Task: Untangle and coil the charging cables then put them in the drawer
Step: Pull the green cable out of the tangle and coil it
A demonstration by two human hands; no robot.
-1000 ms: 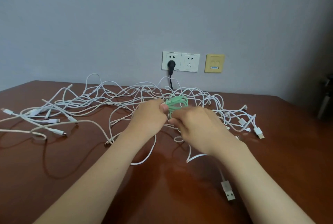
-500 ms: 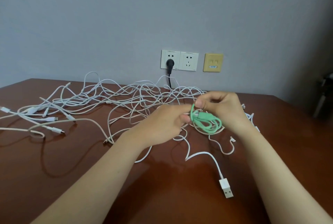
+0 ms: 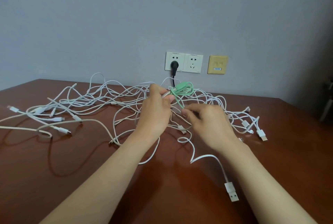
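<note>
Near right on the brown table, a white USB-A plug is laid flat. Mid-table, the green cable, bunched in small loops, is held off the surface: the bunch is gripped by the left hand, and its hanging tail is pinched between thumb and finger of the right hand. The white cable tangle is spread around and behind both hands, left to right; on the far wall a black plug is seated in the left of two white sockets, a yellow faceplate just to their right.
</note>
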